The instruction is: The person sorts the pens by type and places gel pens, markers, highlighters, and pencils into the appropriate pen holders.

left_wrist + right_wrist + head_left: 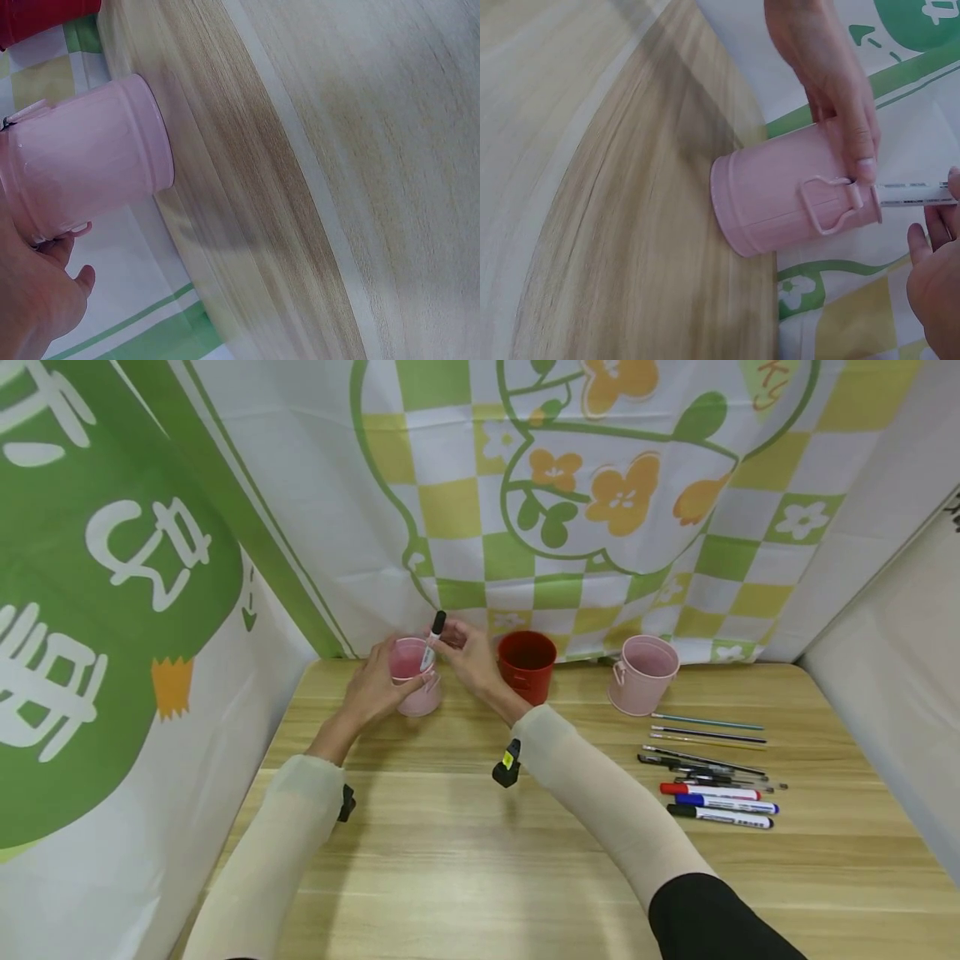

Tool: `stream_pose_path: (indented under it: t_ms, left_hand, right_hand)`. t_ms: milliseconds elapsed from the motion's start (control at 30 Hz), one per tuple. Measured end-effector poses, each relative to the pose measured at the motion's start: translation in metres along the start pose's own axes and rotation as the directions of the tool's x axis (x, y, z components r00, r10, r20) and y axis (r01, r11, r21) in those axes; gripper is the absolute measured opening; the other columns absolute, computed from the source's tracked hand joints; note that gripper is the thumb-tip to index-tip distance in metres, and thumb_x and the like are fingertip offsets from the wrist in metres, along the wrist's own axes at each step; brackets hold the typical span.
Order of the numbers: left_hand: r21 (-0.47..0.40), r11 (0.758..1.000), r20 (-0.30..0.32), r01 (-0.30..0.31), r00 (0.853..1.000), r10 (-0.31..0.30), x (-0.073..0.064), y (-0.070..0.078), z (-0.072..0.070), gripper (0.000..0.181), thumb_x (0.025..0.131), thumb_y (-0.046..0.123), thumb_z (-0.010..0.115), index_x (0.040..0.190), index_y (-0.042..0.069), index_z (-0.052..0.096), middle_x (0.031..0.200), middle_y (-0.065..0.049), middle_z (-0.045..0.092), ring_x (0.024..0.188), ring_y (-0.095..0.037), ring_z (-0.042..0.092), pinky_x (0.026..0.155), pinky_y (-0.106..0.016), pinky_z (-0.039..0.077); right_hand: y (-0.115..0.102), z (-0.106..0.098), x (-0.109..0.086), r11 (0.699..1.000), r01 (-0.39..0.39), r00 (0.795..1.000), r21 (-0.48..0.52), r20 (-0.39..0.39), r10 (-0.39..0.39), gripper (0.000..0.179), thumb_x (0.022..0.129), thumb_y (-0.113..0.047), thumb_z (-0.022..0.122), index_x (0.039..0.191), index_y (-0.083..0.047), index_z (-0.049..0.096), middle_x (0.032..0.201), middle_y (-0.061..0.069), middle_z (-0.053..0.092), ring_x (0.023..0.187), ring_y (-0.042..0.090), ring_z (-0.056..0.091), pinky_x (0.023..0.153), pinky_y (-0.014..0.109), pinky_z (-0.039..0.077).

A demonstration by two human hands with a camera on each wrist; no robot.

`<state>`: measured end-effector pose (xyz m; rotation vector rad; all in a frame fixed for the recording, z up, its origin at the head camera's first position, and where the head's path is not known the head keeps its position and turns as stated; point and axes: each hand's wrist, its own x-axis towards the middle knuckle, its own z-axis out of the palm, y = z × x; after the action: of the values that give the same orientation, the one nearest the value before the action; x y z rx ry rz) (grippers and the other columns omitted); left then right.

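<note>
At the back left of the table stands a pink bucket (417, 700) with small side handles, upright. My left hand (377, 687) grips it near the rim, its thumb along the near side; in the right wrist view the same left hand (838, 82) wraps over the bucket (780, 195). My right hand (471, 653) pinches a white marker (433, 639) with a black cap, tilted over the bucket's mouth. In the right wrist view the lower part of the marker (915, 194) passes behind the rim, and the fingers of my right hand (939, 281) are partly cut off.
A red bucket (528, 672) stands just right of my right hand, and a second pink bucket (643, 677) farther right. Below that lie pencils (708, 729), several black pens (697, 768) and red, blue and black markers (723, 806). Patterned cloth (525, 552) hangs behind the table.
</note>
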<state>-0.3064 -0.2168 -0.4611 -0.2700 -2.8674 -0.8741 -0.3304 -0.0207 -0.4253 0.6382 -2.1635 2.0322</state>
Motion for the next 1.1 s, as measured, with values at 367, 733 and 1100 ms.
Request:
stream_pose_path:
  t_ms: [367, 733, 1100]
  left_hand:
    - [0.023, 1.0, 0.008, 0.004, 1.0, -0.004, -0.001, 0.002, 0.001, 0.104, 0.083, 0.07, 0.06, 0.157, 0.011, 0.015, 0.152, -0.017, 0.032, 0.134, -0.038, 0.038, 0.107, -0.061, 0.029]
    - [0.006, 1.0, 0.01, 0.017, 1.0, -0.017, -0.001, 0.004, 0.002, 0.102, 0.082, 0.07, 0.06, 0.157, 0.015, 0.016, 0.152, -0.016, 0.032, 0.134, -0.042, 0.038, 0.103, -0.062, 0.035]
    - [-0.02, 1.0, -0.019, 0.006, 1.0, -0.007, -0.001, 0.002, 0.002, 0.1, 0.081, 0.07, 0.062, 0.155, 0.015, 0.023, 0.149, -0.014, 0.037, 0.132, -0.038, 0.042, 0.1, -0.061, 0.037]
  right_hand:
    - [0.004, 0.0, -0.007, 0.992, -0.012, 1.0, -0.127, 0.022, 0.014, 0.036, 0.089, -0.01, 0.072, 0.123, 0.0, 0.065, 0.115, 0.011, 0.071, 0.107, 0.02, 0.068, 0.089, 0.023, 0.052]
    - [0.006, -0.009, -0.01, 0.983, 0.012, 0.999, -0.183, 0.033, -0.006, 0.043, 0.086, -0.013, 0.077, 0.126, -0.004, 0.064, 0.118, 0.007, 0.07, 0.114, 0.025, 0.064, 0.095, 0.033, 0.05]
    - [0.001, -0.018, -0.012, 0.986, 0.04, 0.992, -0.159, 0.124, -0.021, 0.052, 0.085, -0.011, 0.077, 0.132, -0.001, 0.058, 0.127, 0.013, 0.065, 0.119, 0.019, 0.061, 0.1, 0.034, 0.047]
